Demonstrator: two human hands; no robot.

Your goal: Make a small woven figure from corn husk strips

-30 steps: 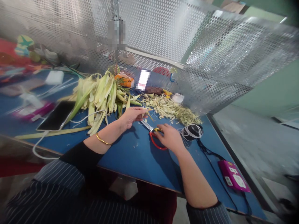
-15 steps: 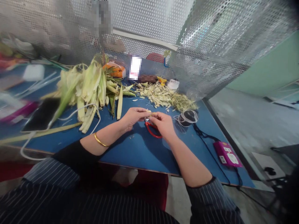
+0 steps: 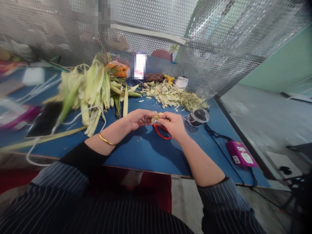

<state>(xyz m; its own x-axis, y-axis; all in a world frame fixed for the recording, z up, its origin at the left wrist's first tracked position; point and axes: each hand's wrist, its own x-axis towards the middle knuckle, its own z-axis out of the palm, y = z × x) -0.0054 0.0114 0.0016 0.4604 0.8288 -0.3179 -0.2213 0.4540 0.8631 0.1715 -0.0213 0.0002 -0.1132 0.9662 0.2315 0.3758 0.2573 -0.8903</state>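
Observation:
My left hand (image 3: 140,119) and my right hand (image 3: 173,126) meet above the blue table (image 3: 146,152). Between their fingertips both pinch a small yellowish plant piece (image 3: 156,117). Red-handled scissors (image 3: 162,132) lie on the table just under the hands, their blades mostly hidden. Behind the hands spreads a heap of pale plant scraps (image 3: 168,94). A bundle of light green husks (image 3: 94,87) lies to the left. Right of my right hand is a dark spool wound with white cord (image 3: 198,117).
A phone (image 3: 45,120) with a white cable lies at left. A lit screen (image 3: 139,65) and an orange packet (image 3: 119,69) stand behind. A magenta power box (image 3: 241,153) with black cables is near the right edge. Perforated sheeting (image 3: 151,19) hangs behind the table.
The hands have opened slightly around the plant piece, so more of it shows. My left fingers have spread a little. The whole view has shifted slightly.

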